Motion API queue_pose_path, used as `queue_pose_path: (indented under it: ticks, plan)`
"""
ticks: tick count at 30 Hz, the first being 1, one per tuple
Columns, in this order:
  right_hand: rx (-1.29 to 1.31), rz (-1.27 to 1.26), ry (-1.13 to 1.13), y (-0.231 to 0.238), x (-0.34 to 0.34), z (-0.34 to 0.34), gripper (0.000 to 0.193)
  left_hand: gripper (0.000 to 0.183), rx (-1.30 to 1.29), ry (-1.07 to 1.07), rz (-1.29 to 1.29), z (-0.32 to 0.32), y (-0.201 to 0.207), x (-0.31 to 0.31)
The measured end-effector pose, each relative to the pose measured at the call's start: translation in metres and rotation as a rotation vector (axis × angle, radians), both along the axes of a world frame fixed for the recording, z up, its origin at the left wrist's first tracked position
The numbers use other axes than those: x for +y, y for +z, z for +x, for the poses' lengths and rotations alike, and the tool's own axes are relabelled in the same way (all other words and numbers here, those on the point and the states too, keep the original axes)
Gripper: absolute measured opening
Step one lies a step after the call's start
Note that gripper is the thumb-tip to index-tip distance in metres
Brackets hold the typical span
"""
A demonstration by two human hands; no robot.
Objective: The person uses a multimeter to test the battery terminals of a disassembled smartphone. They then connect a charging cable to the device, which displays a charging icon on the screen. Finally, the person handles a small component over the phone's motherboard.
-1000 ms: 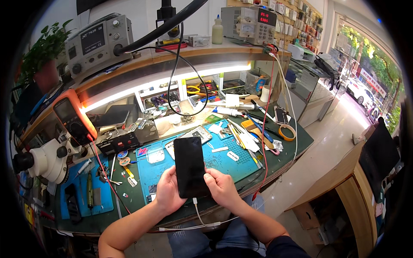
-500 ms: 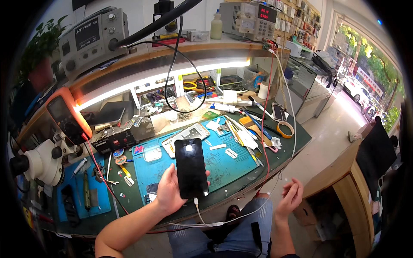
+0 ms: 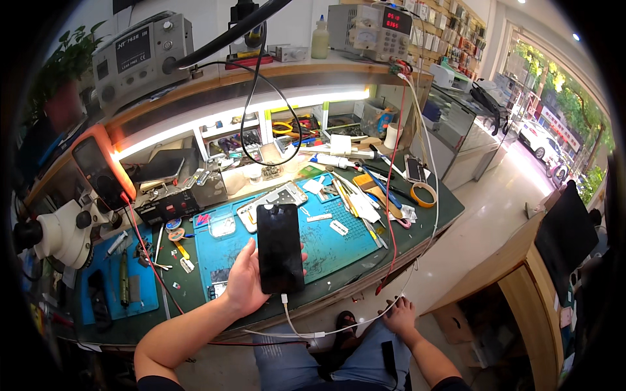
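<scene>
My left hand (image 3: 246, 279) is closed around a black smartphone (image 3: 280, 251), held upright over the near edge of the bench with its dark screen toward me. A white charging cable (image 3: 285, 306) is plugged into its bottom end and runs off to the right across my lap. My right hand (image 3: 399, 316) lies over my right knee, fingers loosely spread and beside the cable; whether they touch it I cannot tell. Behind the phone, an opened phone housing (image 3: 272, 199) rests on the blue repair mat (image 3: 215, 254).
Tweezers and brushes (image 3: 368, 199), razor blades (image 3: 339, 227) and a tape roll (image 3: 424, 194) lie on the right of the bench. At left stand a microscope (image 3: 62, 231) and an orange multimeter (image 3: 101, 173). A looped black cable (image 3: 244, 124) hangs over the middle; a power supply (image 3: 372, 29) sits on the shelf.
My right hand has come down from beside the bench onto my right knee. The bright reflection on the phone's screen is gone. My view has shifted slightly, with the phone still in my left hand.
</scene>
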State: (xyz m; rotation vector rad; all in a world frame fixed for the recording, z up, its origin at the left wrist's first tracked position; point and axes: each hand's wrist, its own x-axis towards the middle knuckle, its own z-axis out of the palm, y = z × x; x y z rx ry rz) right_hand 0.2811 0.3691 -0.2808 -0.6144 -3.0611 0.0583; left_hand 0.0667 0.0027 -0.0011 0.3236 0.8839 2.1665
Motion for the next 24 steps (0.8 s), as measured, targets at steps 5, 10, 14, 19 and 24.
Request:
queue_pose_path:
  ticks: [5,10,14,19,24]
  plan:
    - [-0.236,-0.163,0.187,-0.021,0.035,-0.021,0.055,0.069,-0.044,-0.005,0.008,0.0,0.002,0.004]
    - [-0.347,-0.202,0.46,-0.016,0.034,-0.054,0.045,0.069,-0.045,-0.012,-0.004,0.0,0.0,0.001]
    - [-0.375,-0.175,0.487,-0.008,0.029,-0.06,0.042,0.07,-0.04,-0.042,-0.016,-0.002,-0.003,0.0]
    - [-0.428,-0.202,0.277,-0.009,0.035,-0.061,0.038,0.072,-0.014,-0.049,-0.017,-0.002,-0.004,-0.001]
    - [-0.33,-0.259,0.191,-0.025,0.05,-0.047,0.035,0.072,-0.024,-0.028,-0.013,-0.002,-0.001,0.003]
